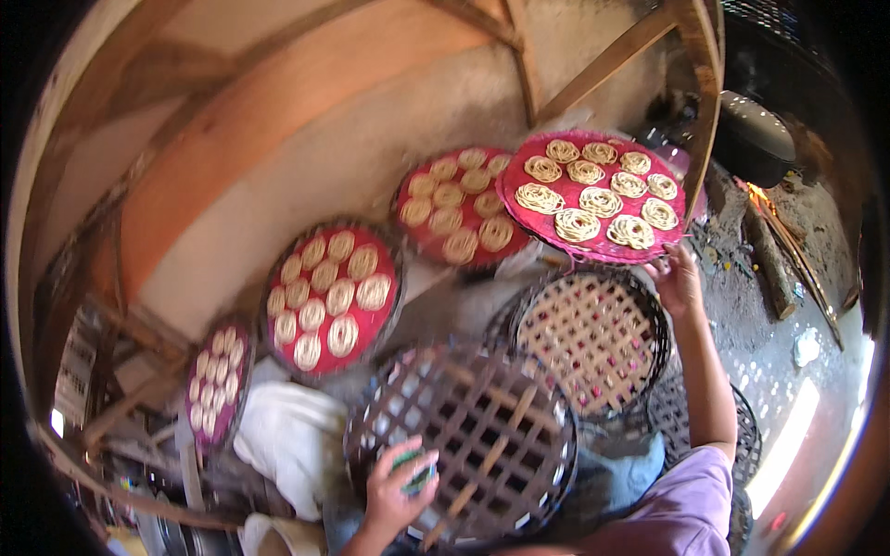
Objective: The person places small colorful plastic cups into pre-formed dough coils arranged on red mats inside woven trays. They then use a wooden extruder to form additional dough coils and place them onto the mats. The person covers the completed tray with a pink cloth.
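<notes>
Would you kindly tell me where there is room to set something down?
The dark lattice tray has bare weave right of the left hand; the lighter lattice tray, between it and the pink tray, looks free. That pink one is crowded with pale coils.

Rustic food workshop, wood fire (761, 201), dark pot (753, 153), red trays (571, 195), coiled strands (601, 201)
</notes>
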`<state>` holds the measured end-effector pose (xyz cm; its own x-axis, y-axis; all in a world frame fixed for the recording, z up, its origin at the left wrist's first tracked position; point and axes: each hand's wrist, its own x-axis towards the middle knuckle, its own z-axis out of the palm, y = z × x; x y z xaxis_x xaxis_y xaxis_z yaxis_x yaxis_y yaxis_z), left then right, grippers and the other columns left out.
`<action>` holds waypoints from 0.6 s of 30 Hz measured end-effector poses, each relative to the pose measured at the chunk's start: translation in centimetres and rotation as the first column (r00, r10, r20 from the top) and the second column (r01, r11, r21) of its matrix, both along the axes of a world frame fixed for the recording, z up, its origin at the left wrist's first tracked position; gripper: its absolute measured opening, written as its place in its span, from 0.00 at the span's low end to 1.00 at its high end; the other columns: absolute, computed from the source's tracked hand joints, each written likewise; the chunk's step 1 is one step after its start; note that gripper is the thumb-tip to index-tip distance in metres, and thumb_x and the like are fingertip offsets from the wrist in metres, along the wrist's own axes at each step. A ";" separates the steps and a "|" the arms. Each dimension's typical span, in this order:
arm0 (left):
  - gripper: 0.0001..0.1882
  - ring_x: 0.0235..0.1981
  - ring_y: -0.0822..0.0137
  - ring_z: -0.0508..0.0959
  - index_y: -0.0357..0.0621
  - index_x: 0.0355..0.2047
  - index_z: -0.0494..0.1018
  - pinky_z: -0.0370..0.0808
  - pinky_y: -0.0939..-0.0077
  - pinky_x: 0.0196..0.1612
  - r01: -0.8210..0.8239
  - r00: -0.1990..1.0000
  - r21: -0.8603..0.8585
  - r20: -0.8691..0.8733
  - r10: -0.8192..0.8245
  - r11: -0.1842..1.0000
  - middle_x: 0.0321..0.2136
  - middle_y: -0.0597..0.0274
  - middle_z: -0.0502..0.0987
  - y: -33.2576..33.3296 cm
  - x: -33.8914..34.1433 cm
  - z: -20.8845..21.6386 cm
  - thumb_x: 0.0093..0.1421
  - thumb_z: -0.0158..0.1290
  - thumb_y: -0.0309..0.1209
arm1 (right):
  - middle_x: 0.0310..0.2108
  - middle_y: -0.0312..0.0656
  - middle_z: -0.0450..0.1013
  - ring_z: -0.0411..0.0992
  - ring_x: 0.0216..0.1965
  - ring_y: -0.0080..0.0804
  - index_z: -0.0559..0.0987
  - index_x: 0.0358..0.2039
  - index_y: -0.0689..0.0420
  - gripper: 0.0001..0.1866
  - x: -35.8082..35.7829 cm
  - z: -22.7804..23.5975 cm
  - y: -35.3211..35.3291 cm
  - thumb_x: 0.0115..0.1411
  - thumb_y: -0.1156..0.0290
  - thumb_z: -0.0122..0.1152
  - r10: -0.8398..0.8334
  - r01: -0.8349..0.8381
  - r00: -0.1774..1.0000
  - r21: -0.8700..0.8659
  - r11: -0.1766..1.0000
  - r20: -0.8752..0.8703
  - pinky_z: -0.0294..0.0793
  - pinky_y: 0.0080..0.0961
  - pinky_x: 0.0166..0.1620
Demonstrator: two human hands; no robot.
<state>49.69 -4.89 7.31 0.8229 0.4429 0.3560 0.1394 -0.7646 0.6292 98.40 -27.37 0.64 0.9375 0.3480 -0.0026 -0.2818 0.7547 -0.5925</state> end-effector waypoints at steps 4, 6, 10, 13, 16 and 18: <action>0.13 0.43 0.56 0.77 0.39 0.38 0.79 0.77 0.67 0.44 -0.145 0.929 -0.047 0.339 0.152 0.988 0.45 0.50 0.75 0.6 -1.5 -0.4 0.52 0.58 0.31 | 0.31 0.38 0.77 0.74 0.26 0.24 0.75 0.40 0.56 0.11 -11.3 3.6 -2.3 0.67 0.65 0.46 0.164 -0.164 0.986 -0.089 0.982 -0.007 0.85 0.33 0.31; 0.11 0.41 0.58 0.77 0.37 0.36 0.79 0.77 0.67 0.42 -0.267 0.850 -0.137 0.433 0.300 0.954 0.44 0.52 0.75 0.9 -2.4 -0.2 0.55 0.56 0.31 | 0.32 0.40 0.77 0.77 0.25 0.28 0.73 0.43 0.58 0.11 -16.4 5.6 -2.7 0.66 0.66 0.47 0.164 -0.175 0.982 -0.119 0.977 -0.094 0.85 0.33 0.28; 0.13 0.42 0.62 0.76 0.34 0.39 0.77 0.75 0.72 0.41 -0.317 0.781 -0.118 0.531 0.330 0.941 0.43 0.54 0.77 2.8 -6.6 1.2 0.62 0.50 0.31 | 0.36 0.43 0.77 0.78 0.29 0.33 0.72 0.47 0.61 0.15 -24.1 9.5 -3.4 0.59 0.71 0.52 0.385 -0.397 0.918 -0.186 0.899 -0.100 0.85 0.33 0.28; 0.11 0.41 0.67 0.77 0.29 0.37 0.76 0.72 0.73 0.46 -0.111 0.692 -0.732 0.428 0.581 0.672 0.42 0.55 0.78 4.1 -10.6 1.5 0.60 0.47 0.25 | 0.42 0.44 0.76 0.78 0.35 0.37 0.71 0.49 0.62 0.17 -28.0 10.3 -3.0 0.58 0.72 0.53 0.522 -0.544 0.838 -0.173 0.821 -0.161 0.85 0.38 0.34; 0.11 0.41 0.69 0.77 0.29 0.37 0.77 0.73 0.76 0.43 -0.097 0.737 -0.740 0.396 0.547 0.665 0.40 0.55 0.79 5.3 -14.5 1.2 0.58 0.48 0.23 | 0.44 0.45 0.75 0.79 0.37 0.37 0.67 0.54 0.61 0.21 -31.2 9.5 -2.3 0.59 0.72 0.51 0.593 -0.618 0.786 -0.199 0.761 -0.176 0.85 0.35 0.34; 0.10 0.39 0.70 0.77 0.30 0.36 0.78 0.74 0.77 0.43 -0.156 0.790 -0.742 0.303 0.533 0.652 0.37 0.55 0.79 4.9 -16.5 0.2 0.58 0.50 0.23 | 0.46 0.44 0.75 0.78 0.38 0.35 0.67 0.56 0.55 0.22 -32.6 9.0 -1.8 0.60 0.70 0.50 0.643 -0.651 0.755 -0.269 0.710 -0.129 0.84 0.33 0.36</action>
